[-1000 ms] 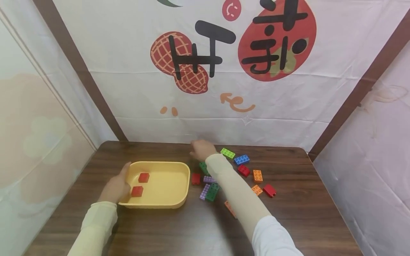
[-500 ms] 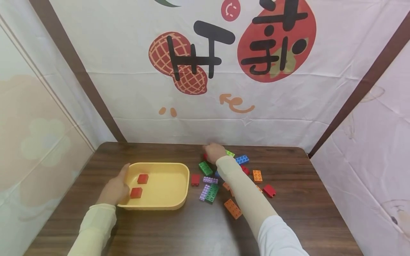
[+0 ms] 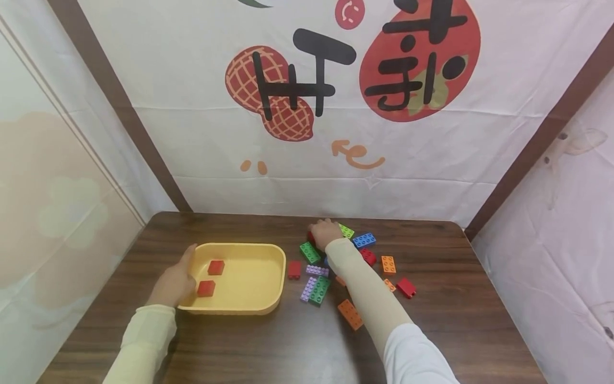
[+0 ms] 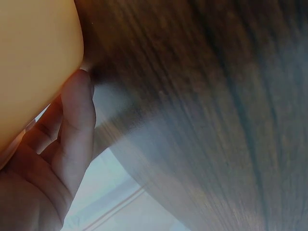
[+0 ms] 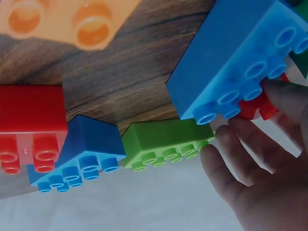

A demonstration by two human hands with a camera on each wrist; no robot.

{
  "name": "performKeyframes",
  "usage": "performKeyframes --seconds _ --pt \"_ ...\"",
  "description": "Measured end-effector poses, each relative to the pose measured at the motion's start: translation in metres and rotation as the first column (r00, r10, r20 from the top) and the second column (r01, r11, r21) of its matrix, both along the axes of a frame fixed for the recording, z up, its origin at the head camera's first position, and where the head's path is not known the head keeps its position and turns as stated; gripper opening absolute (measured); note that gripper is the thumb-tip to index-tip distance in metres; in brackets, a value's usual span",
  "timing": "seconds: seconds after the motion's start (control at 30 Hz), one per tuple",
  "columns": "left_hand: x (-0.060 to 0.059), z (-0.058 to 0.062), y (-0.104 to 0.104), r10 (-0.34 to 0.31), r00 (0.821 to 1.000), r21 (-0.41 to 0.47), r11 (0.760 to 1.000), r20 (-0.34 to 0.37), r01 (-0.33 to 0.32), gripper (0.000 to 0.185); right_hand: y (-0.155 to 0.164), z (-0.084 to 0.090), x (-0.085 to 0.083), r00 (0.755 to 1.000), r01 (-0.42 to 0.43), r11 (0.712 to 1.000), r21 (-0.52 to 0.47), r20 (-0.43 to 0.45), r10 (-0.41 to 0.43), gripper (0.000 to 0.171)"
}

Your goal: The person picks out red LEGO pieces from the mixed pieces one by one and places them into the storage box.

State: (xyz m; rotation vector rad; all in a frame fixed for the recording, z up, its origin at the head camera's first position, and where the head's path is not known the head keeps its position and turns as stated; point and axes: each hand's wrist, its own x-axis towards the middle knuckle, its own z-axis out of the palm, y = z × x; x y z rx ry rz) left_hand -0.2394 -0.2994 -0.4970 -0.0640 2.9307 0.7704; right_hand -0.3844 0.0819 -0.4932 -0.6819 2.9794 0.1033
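Note:
My left hand [image 3: 174, 282] holds the yellow tray [image 3: 249, 307] at its left rim; the left wrist view shows fingers [image 4: 77, 110] against the tray's outer wall. Two red bricks [image 3: 216, 267] lie inside the tray. Toward the back of the table, my right hand [image 3: 326, 233] pinches another red brick [image 3: 312, 238], mostly hidden by the hand. In the right wrist view a blue brick [image 5: 216, 57] stands nearer the camera and partly covers that red brick. A lime-green brick [image 5: 163, 139] lies close by the fingertips. A green brick [image 3: 309, 253] sits just in front of this hand.
Around the right forearm lie a blue brick [image 3: 364, 240], red bricks [image 3: 406, 288], orange bricks [image 3: 350, 314], purple bricks [image 3: 308, 289] and a dark green brick [image 3: 319, 290]. One red brick [image 3: 295, 270] sits right of the tray. A printed curtain [image 3: 268, 197] hangs behind the table.
My right hand has moved rightward along the back of the table to the red brick, over the last half second only slightly. The left hand and the tray have stayed in place.

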Motion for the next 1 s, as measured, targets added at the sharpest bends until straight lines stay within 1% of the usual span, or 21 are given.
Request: performKeyframes --seconds 0.13,0.23,0.33,0.43,0.63,0.7,0.87,0.93,1.0 --pt "0.001 0.000 -0.001 0.000 1.000 -0.008 1.000 -0.009 0.000 0.090 0.001 0.003 0.003 1.000 0.010 1.000 -0.008 0.011 -0.010 0.042" --pt "0.001 0.000 -0.003 0.001 1.000 -0.008 1.000 -0.003 -0.001 0.090 0.002 0.003 0.005 1.000 0.016 1.000 -0.024 0.018 -0.016 0.045" --pt "0.001 -0.002 -0.004 -0.002 1.000 -0.006 1.000 -0.006 0.002 0.090 0.003 0.003 0.006 1.000 0.010 0.999 -0.048 0.009 -0.010 0.046" --pt "0.002 -0.002 -0.005 -0.006 1.000 -0.006 1.000 -0.011 0.005 0.091 0.001 0.007 0.007 1.000 -0.008 0.998 -0.069 -0.008 0.007 0.044" --pt "0.004 -0.001 -0.007 0.000 1.000 0.000 1.000 0.009 0.000 0.091 -0.011 0.027 0.009 0.998 -0.055 0.994 -0.097 -0.023 0.053 0.036" --pt "0.004 -0.001 -0.006 0.002 1.000 0.004 1.000 0.011 -0.002 0.091 -0.015 0.033 0.010 0.997 -0.076 0.992 -0.104 -0.041 0.072 0.033" --pt "0.002 -0.001 -0.004 -0.003 1.000 0.009 1.000 0.008 0.003 0.090 -0.027 0.048 0.011 0.991 -0.119 0.983 -0.140 -0.082 0.108 0.028" --pt "0.001 -0.001 -0.002 -0.006 1.000 0.009 1.000 0.008 0.006 0.091 -0.034 0.054 0.012 0.989 -0.135 0.979 -0.155 -0.086 0.123 0.027" --pt "0.000 0.000 -0.002 -0.010 1.000 0.004 1.000 -0.004 0.010 0.090 -0.041 0.060 0.014 0.985 -0.157 0.975 -0.160 -0.097 0.142 0.025"
